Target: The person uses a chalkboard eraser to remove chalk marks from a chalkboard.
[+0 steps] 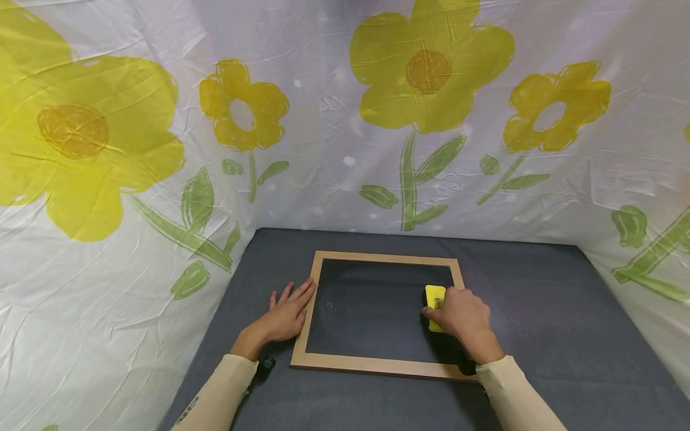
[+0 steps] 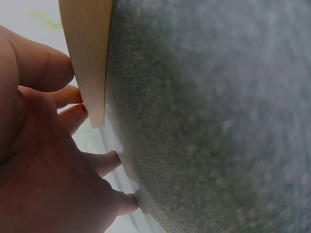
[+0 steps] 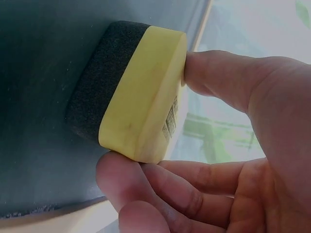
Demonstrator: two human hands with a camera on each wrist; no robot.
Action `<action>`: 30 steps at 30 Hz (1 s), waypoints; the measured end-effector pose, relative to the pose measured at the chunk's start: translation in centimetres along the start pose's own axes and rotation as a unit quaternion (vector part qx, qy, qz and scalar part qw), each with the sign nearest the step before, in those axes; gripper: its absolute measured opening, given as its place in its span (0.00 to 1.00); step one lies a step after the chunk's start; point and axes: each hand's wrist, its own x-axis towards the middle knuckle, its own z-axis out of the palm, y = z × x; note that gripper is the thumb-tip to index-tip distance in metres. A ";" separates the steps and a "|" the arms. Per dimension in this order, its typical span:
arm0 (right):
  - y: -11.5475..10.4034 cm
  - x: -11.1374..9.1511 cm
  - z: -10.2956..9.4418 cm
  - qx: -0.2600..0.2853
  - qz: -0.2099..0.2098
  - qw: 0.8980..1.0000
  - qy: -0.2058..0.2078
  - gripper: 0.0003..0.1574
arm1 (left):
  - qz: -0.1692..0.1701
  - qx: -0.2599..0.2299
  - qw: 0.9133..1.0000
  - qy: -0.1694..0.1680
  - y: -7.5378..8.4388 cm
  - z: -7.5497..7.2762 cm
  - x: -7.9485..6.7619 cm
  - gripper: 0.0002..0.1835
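Note:
A blackboard [image 1: 372, 311] in a light wooden frame lies flat on the dark cloth. Near its right side my right hand [image 1: 465, 314] grips a yellow board eraser [image 3: 141, 97] with a black felt base, thumb on one side and fingers on the other. The felt faces the board surface in the right wrist view. My left hand [image 1: 286, 314] rests with fingers spread at the left edge of the wooden frame [image 2: 90, 58]; in the left wrist view some fingertips touch the frame and others the cloth.
Dark grey cloth [image 1: 539, 323] covers the table around the board. A white curtain [image 1: 323, 149] printed with yellow flowers hangs behind and at both sides. Faint white chalk marks [image 1: 331, 306] show on the board's left part.

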 end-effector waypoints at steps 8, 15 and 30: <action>1.1 -0.1 -0.4 0.005 0.010 1.000 -0.005 0.43 | -0.020 0.028 0.999 -0.012 0.0 0.2 0.3 0.35; 2.1 -0.2 -0.7 0.007 0.021 1.000 -0.010 0.44 | -0.022 0.039 0.999 -0.012 0.3 0.1 0.0 0.35; 2.7 -0.3 -0.8 0.007 0.025 1.000 -0.012 0.44 | -0.017 0.024 1.000 -0.003 -0.3 0.5 0.2 0.35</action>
